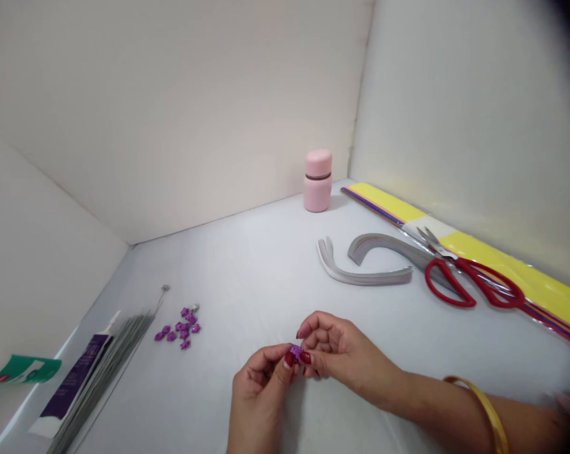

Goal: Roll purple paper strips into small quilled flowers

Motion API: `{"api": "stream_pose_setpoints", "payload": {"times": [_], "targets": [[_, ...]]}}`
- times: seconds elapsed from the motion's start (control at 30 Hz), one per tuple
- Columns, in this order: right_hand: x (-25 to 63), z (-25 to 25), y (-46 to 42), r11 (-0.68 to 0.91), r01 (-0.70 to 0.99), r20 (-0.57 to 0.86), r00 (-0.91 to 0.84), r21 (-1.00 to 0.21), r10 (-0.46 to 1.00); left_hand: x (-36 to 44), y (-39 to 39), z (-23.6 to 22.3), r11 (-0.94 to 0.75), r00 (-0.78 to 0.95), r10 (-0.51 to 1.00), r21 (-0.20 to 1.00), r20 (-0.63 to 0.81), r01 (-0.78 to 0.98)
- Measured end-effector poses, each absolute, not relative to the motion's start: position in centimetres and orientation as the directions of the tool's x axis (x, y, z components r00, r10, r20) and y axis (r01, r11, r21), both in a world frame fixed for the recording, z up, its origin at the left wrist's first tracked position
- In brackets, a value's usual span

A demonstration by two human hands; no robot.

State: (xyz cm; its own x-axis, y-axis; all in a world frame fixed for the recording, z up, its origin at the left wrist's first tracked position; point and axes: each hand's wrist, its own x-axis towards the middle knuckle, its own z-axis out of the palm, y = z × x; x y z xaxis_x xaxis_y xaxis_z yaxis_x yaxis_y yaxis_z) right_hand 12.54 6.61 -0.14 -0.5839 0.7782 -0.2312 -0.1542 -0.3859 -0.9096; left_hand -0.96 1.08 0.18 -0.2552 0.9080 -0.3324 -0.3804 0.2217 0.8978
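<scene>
Both my hands meet low in the middle of the view, over the white table (266,277). My left hand (259,394) and my right hand (339,353) pinch one small purple paper piece (296,351) between thumbs and fingertips. My fingers are curled and pressed together around it. A gold bangle (483,403) sits on my right wrist. To the left of my hands lies a cluster of several small purple paper pieces (181,328) on the table.
A pink jar (318,180) stands at the back corner. Curved bundles of grey paper strips (365,265) lie right of centre, beside red-handled scissors (469,280) and a yellow pack of strips (502,265). At the left are thin wires (105,372), a purple packet (72,381) and a green paper (23,369).
</scene>
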Motion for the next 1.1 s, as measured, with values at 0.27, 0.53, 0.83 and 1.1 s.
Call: {"api": "stream_pose_setpoints", "payload": {"times": [0.27,0.53,0.83,1.1], "targets": [[12.55,0.14,6.56,-0.376,-0.15,-0.23,-0.571,-0.915,0.788,-0.81,0.92,0.33,0.158,-0.252,0.938,0.942,-0.237,-0.295],[12.5,0.29,6.49,-0.378,-0.143,-0.242,-0.555,-0.915,0.796,-0.82,1.0,0.39,0.18,-0.234,0.937,0.932,-0.26,-0.315],[12.55,0.41,6.47,-0.387,-0.137,-0.25,-0.562,-0.912,0.788,-1.11,0.82,0.39,0.193,-0.21,0.948,0.957,-0.239,-0.218],[12.6,0.59,6.47,-0.391,-0.147,-0.238,-0.586,-0.908,0.774,-1.25,1.06,0.4,0.256,-0.159,0.936,0.915,-0.316,-0.313]]}}
